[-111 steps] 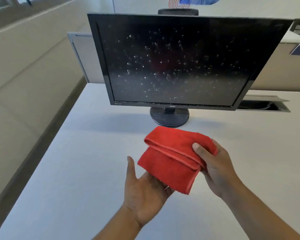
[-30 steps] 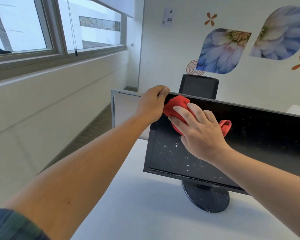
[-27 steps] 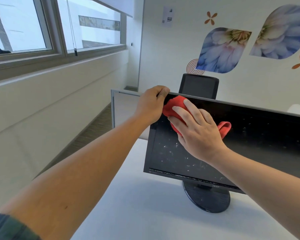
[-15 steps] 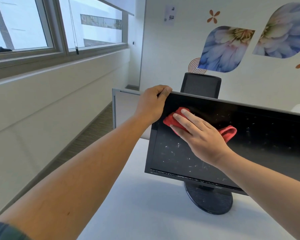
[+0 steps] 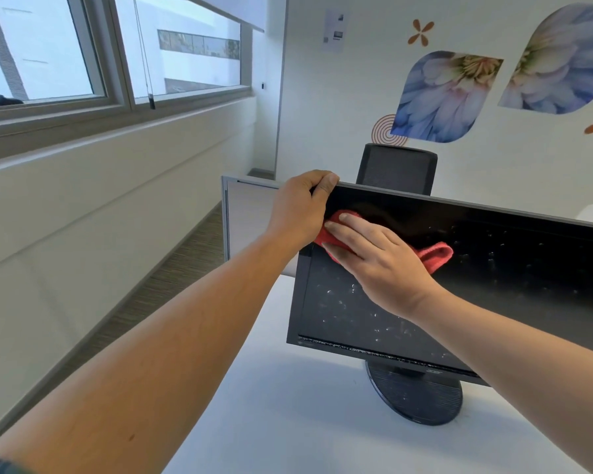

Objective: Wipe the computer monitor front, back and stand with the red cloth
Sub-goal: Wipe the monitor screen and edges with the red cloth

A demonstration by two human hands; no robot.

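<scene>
The desk (image 5: 288, 422) carries the monitor (image 5: 528, 261), which stands upright on its round stand (image 5: 421, 395) directly below the screen. A chair (image 5: 396, 169) back shows behind the monitor's top edge. The left hand (image 5: 298, 206) is clamped over the monitor's top left corner, fingers curled round the edge, evidently to brace the panel against wiping pressure. The right hand (image 5: 380, 265) lies flat on the monitor's upper left face, fingers straight and close together, pressing the cloth (image 5: 432, 256) to the glass; a folded end protrudes toward the monitor's centre. White specks (image 5: 339, 302) cover the monitor's lower left face. Assessment: front wipe barely begun; back and stand outstanding.
</scene>
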